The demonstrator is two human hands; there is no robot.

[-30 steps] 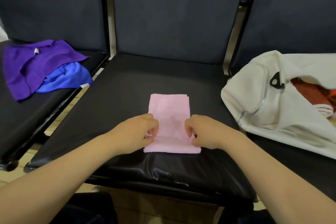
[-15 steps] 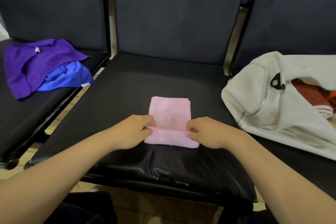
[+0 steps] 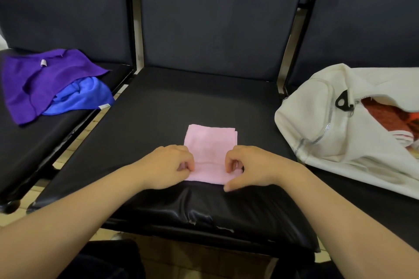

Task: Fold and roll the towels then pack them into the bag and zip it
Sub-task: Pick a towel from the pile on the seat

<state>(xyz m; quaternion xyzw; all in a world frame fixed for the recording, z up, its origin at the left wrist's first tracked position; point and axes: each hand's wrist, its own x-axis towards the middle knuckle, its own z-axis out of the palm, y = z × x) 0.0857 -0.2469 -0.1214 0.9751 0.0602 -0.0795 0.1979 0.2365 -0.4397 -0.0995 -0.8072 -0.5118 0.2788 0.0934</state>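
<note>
Now the near end of the pink towel (image 3: 210,147) is turned over into a low roll, where 1 second ago it lay flat; its far part is still flat on the middle seat (image 3: 181,106), close to the front edge. Both hands have stayed at that end: the left hand (image 3: 167,165) and the right hand (image 3: 251,165) each curl their fingers over a side of the roll and pinch it. Small white tags show on the purple towel (image 3: 45,79) and the blue towel (image 3: 84,95), heaped on the left seat, but any print is too small to read. The white bag (image 3: 322,124) lies unzipped on the right seat with an orange-red towel (image 3: 390,115) inside. All 3 seats are black and padded, over pale floor tiles (image 3: 65,156).
</note>
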